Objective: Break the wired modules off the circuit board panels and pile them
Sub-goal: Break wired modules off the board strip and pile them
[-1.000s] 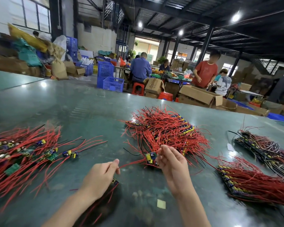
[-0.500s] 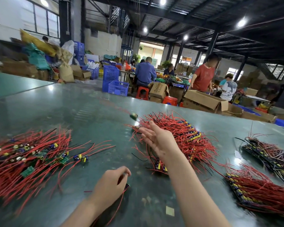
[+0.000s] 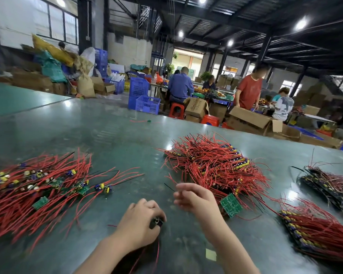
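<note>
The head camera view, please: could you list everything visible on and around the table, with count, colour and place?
Table: one, glossy green, fills the foreground.
Loose module pile: one, red wires, left.
Central wire heap: one, red, ahead of the hands.
Green board: one, at the heap's near edge.
Stacked panels: two stacks, red-wired, right.
Stray module: one, far table edge.
Paper scrap: one, pale yellow, by the right forearm.
Crates: several, blue, beyond the table.
Stools: red, near the workers.
Cartons: several, brown.
Workers: at least four, background.
Left hand: grip on a small dark module.
Right hand: loosely curled, nothing visibly held.
</note>
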Tool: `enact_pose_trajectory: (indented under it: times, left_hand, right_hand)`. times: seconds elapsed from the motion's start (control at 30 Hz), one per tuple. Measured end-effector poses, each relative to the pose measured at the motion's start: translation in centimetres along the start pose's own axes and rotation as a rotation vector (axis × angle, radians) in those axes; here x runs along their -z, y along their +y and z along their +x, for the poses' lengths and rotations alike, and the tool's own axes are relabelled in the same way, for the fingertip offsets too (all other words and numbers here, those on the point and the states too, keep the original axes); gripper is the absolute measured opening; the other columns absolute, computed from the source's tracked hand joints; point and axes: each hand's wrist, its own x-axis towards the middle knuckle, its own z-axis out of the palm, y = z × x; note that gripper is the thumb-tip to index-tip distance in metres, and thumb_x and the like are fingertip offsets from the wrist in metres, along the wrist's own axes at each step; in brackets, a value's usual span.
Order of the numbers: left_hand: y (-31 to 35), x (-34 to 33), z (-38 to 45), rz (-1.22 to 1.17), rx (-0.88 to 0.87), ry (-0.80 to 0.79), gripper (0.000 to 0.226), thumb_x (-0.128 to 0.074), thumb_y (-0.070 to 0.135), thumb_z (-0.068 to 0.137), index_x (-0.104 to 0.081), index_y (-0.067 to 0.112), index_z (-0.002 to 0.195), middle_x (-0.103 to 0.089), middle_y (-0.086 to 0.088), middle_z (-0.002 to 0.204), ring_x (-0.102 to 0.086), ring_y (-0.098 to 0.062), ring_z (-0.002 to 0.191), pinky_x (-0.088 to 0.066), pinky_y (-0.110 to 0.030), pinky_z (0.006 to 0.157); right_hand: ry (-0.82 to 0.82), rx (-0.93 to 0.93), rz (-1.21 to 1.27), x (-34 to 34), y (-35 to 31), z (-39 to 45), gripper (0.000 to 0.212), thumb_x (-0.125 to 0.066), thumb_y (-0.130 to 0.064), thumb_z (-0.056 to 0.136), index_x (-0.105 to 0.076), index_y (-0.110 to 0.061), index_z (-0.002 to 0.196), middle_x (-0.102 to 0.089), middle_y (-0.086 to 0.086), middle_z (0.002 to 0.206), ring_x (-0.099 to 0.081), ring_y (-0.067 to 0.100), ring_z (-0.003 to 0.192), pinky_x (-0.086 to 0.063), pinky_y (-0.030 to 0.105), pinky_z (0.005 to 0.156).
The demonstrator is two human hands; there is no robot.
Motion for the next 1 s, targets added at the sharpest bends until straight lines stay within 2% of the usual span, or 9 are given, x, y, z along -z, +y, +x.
enact_pose_trajectory:
  times: [0.1, 0.2, 0.27, 0.33, 0.4, 0.5, 0.6, 0.8, 1.0]
  left_hand:
    - [0.4, 0.2, 0.1, -0.276, 0.018, 0.073, 0.026, -0.058, 0.018, 0.082, -0.067, 0.032, 0.102, -0.062, 0.015, 0.100, -0.052, -0.006, 0.097, -0.040, -0.019, 0.087]
    - [1.5, 0.7, 0.2, -0.675, 0.180, 0.216, 0.022, -0.062, 0.005, 0.085, -0.068, 0.027, 0.090, -0.065, 0.012, 0.076, -0.058, -0.001, 0.064, -0.044, -0.011, 0.062]
    - [2.2, 0.9, 0.1, -1.021, 0.289, 0.184, 0.021, -0.058, 0.004, 0.090, -0.068, 0.022, 0.087, -0.060, 0.004, 0.062, -0.049, -0.004, 0.045, -0.039, -0.018, 0.042]
    - [2.8, 0.9, 0.0, -1.192, 0.329, 0.112, 0.015, -0.057, 0.009, 0.092, -0.067, 0.018, 0.086, -0.055, 0.004, 0.058, -0.042, -0.006, 0.043, -0.029, -0.017, 0.037]
    - [3.6, 1.0, -0.3, -1.172, 0.284, 0.074, 0.008, -0.061, 0.022, 0.089, -0.065, 0.017, 0.085, -0.052, 0.006, 0.056, -0.037, -0.005, 0.042, -0.025, -0.016, 0.037]
    - [4.7, 1.0, -0.4, -1.162, 0.259, 0.075, 0.014, -0.062, 0.027, 0.087, -0.064, 0.014, 0.093, -0.051, 0.002, 0.059, -0.034, -0.007, 0.043, -0.023, -0.016, 0.036]
    - [5.1, 1.0, -0.5, -1.136, 0.292, 0.090, 0.008, -0.057, 0.018, 0.092, -0.058, 0.013, 0.098, -0.046, 0.004, 0.053, -0.032, -0.006, 0.040, -0.022, -0.016, 0.034]
    - [5.7, 1.1, -0.9, -1.152, 0.295, 0.099, 0.010, -0.056, 0.022, 0.092, -0.055, 0.012, 0.095, -0.042, 0.005, 0.051, -0.029, -0.009, 0.042, -0.021, -0.016, 0.034]
    - [5.9, 1.1, -0.7, -1.254, 0.370, -0.074, 0.012, -0.049, 0.024, 0.096, -0.056, 0.015, 0.090, -0.049, 0.003, 0.052, -0.028, -0.009, 0.042, -0.020, -0.015, 0.041]
  right_hand:
    - [0.047, 0.115, -0.156, 1.2, 1.6, -0.8, 0.037, -0.043, 0.013, 0.089, -0.067, -0.013, 0.081, -0.070, 0.002, 0.069, -0.062, 0.007, 0.055, -0.050, 0.017, 0.057]
    - [0.090, 0.247, -0.424, 1.9, 3.0, -1.2, 0.047, -0.048, 0.015, 0.084, -0.065, -0.028, 0.090, -0.070, 0.003, 0.088, -0.062, -0.002, 0.071, -0.049, 0.016, 0.069]
    - [-0.020, 0.344, -0.546, 1.8, 3.7, -1.5, 0.053, -0.055, 0.011, 0.080, -0.058, -0.035, 0.106, -0.064, -0.005, 0.105, -0.060, -0.003, 0.084, -0.046, 0.014, 0.077]
    - [-0.116, 0.395, -0.487, 1.2, 4.0, -1.8, 0.049, -0.062, -0.002, 0.080, -0.054, -0.032, 0.118, -0.057, -0.007, 0.114, -0.060, 0.002, 0.091, -0.047, 0.016, 0.081]
    - [-0.083, 0.456, -0.397, 0.5, 3.8, -2.0, 0.036, -0.064, -0.016, 0.082, -0.059, -0.027, 0.116, -0.057, -0.005, 0.112, -0.060, 0.003, 0.094, -0.048, 0.017, 0.082]
    - [0.070, 0.489, -0.306, 0.4, 3.5, -1.9, 0.017, -0.067, -0.008, 0.084, -0.069, -0.024, 0.091, -0.065, 0.001, 0.092, -0.063, 0.001, 0.080, -0.048, 0.015, 0.072]
    - [0.149, 0.409, -0.184, 1.0, 3.1, -1.8, 0.019, -0.068, 0.000, 0.081, -0.070, -0.018, 0.077, -0.069, -0.002, 0.073, -0.061, 0.000, 0.065, -0.045, 0.011, 0.063]
    - [0.065, 0.418, -0.195, 0.7, 3.0, -2.3, 0.029, -0.068, 0.004, 0.079, -0.070, -0.024, 0.081, -0.071, 0.001, 0.086, -0.067, 0.007, 0.081, -0.050, 0.017, 0.074]
    - [0.123, 0.384, -0.164, 1.0, 2.5, -2.4, 0.031, -0.071, 0.005, 0.076, -0.072, -0.026, 0.076, -0.071, -0.007, 0.073, -0.063, 0.001, 0.069, -0.048, 0.015, 0.068]
